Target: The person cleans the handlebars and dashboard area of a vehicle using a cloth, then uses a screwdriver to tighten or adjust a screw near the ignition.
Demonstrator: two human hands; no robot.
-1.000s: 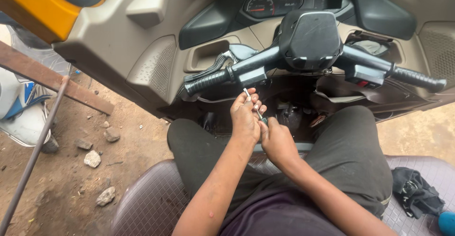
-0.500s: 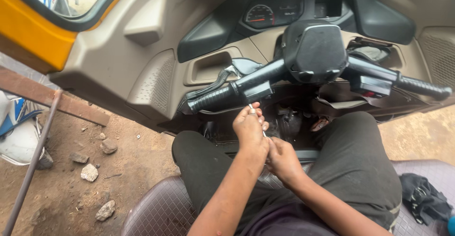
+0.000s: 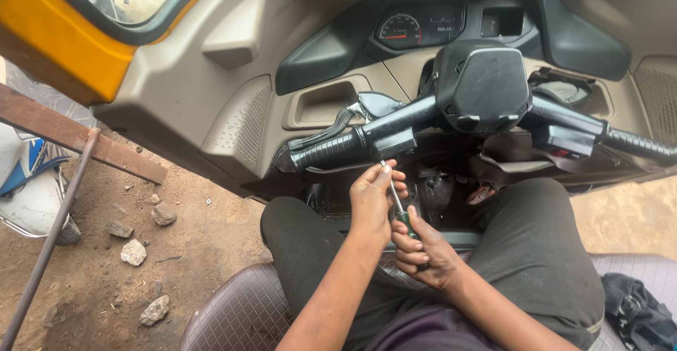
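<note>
Left hand (image 3: 372,194) fingers pinch the thin metal shaft of a green-handled screwdriver (image 3: 399,206) near its tip. Right hand (image 3: 423,252) fingers wrap closed round the handle, just below and right of the left. The tip points up at the underside of the black switch housing (image 3: 384,143) on the left black rubber handlebar grip (image 3: 328,150), directly above the fingers. Best practice, judged: keep shaft in line with the screw, left steadies, right turns with upward pressure. Beyond: grey dashboard (image 3: 233,104), speedometer (image 3: 400,30), brown quilted seat (image 3: 233,316).
</note>
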